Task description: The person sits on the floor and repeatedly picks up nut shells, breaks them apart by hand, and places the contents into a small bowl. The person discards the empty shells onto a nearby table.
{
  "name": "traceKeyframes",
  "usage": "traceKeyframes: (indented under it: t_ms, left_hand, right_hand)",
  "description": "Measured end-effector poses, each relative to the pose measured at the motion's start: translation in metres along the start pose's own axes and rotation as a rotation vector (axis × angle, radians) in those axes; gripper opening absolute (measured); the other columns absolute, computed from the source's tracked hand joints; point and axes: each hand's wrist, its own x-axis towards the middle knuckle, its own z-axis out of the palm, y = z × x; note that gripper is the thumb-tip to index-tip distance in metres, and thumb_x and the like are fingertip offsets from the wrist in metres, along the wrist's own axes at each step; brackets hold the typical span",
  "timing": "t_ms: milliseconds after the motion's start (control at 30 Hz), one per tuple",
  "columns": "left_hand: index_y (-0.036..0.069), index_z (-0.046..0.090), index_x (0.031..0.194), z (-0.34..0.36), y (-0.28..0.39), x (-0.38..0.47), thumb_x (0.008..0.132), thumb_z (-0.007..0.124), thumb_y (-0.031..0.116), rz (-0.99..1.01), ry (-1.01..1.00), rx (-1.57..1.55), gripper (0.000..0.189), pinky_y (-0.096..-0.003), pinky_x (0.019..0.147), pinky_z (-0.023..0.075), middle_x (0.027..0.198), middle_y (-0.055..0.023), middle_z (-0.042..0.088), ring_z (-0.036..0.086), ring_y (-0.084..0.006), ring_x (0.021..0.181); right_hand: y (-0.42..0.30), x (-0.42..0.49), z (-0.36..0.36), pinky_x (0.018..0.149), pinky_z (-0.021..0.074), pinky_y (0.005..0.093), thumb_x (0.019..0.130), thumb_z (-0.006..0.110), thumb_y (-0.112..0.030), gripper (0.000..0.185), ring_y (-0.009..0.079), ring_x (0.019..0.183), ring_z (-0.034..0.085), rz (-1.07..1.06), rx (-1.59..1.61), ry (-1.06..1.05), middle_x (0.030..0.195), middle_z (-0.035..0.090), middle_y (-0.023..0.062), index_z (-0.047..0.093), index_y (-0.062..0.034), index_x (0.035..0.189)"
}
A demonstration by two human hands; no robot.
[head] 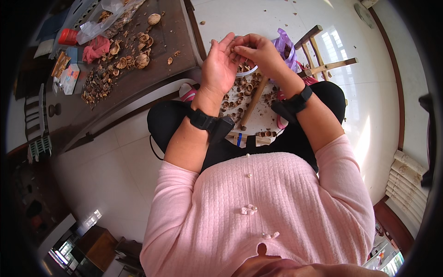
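My left hand is turned palm up, with its thumb spread and its inner fingers partly hidden. Over that palm my right hand pinches a small brown walnut piece between thumb and fingertips. Whether more pieces rest in the left palm is hidden by the right fingers. Just beneath both hands is a white bowl with walnut pieces in it. A purple plastic bag with dark contents stands beyond my right wrist.
A dark wooden table at left carries a whole walnut, broken shells, a debris heap, a pink cloth and a red-lidded jar. Shells litter the floor around a wooden stool between my knees.
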Motion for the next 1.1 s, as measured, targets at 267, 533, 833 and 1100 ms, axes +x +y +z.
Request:
traceKeyframes:
  t_ms: [267,533,833,1100]
  left_hand:
    - [-0.006,0.03,0.147,0.0,-0.003,-0.001,0.105,0.024,0.048,-0.017,-0.029,0.066,0.068,-0.0377,0.106,0.0369,0.139,-0.0178,0.048,0.048,-0.0244,0.122]
    - [0.006,0.044,0.14,-0.007,-0.013,-0.003,0.105,0.028,0.048,-0.027,0.101,0.739,0.057,-0.0382,0.101,0.044,0.138,-0.0111,0.05,0.048,-0.023,0.126]
    - [0.008,0.061,0.108,-0.017,-0.022,0.009,0.101,0.035,0.03,-0.032,-0.005,-0.009,0.035,-0.0335,0.065,0.0468,0.094,-0.004,0.062,0.055,-0.0163,0.074]
    - [0.006,0.059,0.118,-0.022,-0.036,0.011,0.104,0.034,0.036,-0.117,-0.006,-0.252,0.041,-0.037,0.097,0.0449,0.112,-0.0061,0.061,0.056,-0.0192,0.109]
  right_hand:
    - [0.008,0.004,-0.001,0.059,0.0477,0.0202,0.092,0.064,-0.016,0.019,0.0071,0.068,0.06,-0.016,-0.246,0.028,0.082,0.066,0.0023,0.063,0.0014,0.102]
    - [0.0,0.004,-0.009,0.07,0.0518,0.0244,0.093,0.058,-0.014,0.014,0.0149,0.083,0.061,0.106,0.471,0.066,0.097,0.063,0.0076,0.056,-0.0042,0.102]
    - [0.005,-0.002,0.009,0.058,0.0417,0.0199,0.092,0.055,-0.011,0.004,0.0055,0.065,0.053,0.009,0.014,-0.176,0.081,0.057,-0.0027,0.056,-0.0073,0.094]
    - [0.007,-0.005,0.022,0.072,0.0488,0.0334,0.093,0.053,-0.018,0.02,0.0219,0.078,0.061,-0.302,-0.268,0.117,0.082,0.062,0.0107,0.06,0.0006,0.093]
